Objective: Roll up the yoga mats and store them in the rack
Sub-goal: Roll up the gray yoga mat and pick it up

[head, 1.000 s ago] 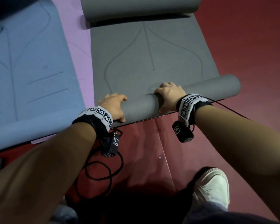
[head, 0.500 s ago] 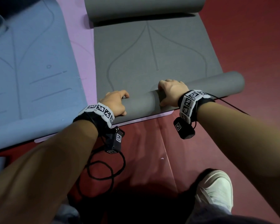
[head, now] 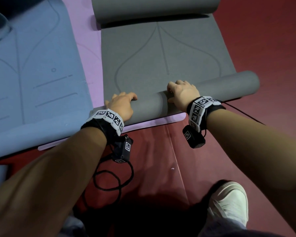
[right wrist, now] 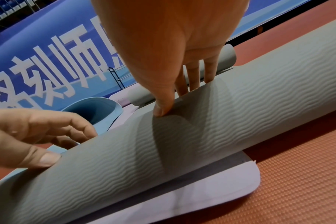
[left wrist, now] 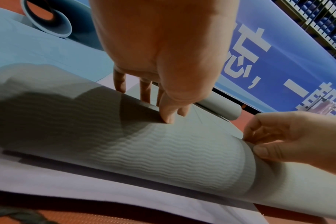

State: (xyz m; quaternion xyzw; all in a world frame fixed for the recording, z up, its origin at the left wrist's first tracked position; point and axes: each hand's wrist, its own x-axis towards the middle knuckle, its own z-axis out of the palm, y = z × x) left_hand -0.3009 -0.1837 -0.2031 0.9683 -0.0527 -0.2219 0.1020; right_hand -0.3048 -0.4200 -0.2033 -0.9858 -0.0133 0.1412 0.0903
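Note:
A grey yoga mat (head: 161, 57) lies flat on the floor, and its near end is wound into a roll (head: 152, 106) that runs across in front of me. My left hand (head: 121, 106) grips the roll's left part, fingers curled over the top and thumb on the near side (right wrist: 38, 136). My right hand (head: 183, 94) grips it near the middle in the same way (left wrist: 290, 136). The roll's ribbed underside (left wrist: 163, 151) faces outward. The mat's far end (head: 152, 9) is curled up too.
A blue mat (head: 32, 74) lies to the left, with a curled far end (right wrist: 94, 112). A lilac mat (head: 87, 48) lies under the grey one. Red floor (head: 263, 40) stretches to the right. My white shoe (head: 229, 202) and a black cable (head: 113, 182) are near me. A blue banner (left wrist: 278, 60) stands beyond.
Both hands have pushed the grey roll away from me. The roll has grown a little thicker, and the lilac mat's near edge now shows beneath it.

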